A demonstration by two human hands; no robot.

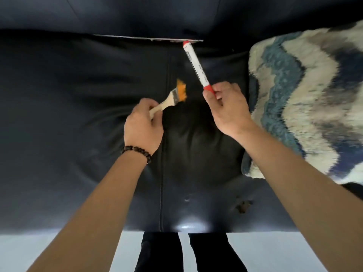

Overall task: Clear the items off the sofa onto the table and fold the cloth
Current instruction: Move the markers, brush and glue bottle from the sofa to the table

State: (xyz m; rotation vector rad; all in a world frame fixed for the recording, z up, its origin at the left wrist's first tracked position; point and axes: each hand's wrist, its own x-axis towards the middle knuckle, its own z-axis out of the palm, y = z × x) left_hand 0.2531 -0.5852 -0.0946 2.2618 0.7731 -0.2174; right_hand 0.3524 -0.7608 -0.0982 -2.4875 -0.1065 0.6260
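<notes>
I stand over a dark blue leather sofa (78,95). My left hand (142,125) grips the wooden handle of a small paintbrush (172,96) with orange bristles, held just above the seat. My right hand (227,108) holds a white marker (195,64) with red ends by its lower end, its far tip pointing toward the backrest. A fluffy cloth (306,99) patterned in cream, blue and grey lies bunched on the seat at the right, beside my right forearm.
A thin flat sheet (153,38), like card or paper, lies edge-on in the crease between seat and backrest. A worn patch (242,206) marks the seat's front right. Pale floor (294,250) and my dark-trousered legs (186,252) show below the sofa's front edge.
</notes>
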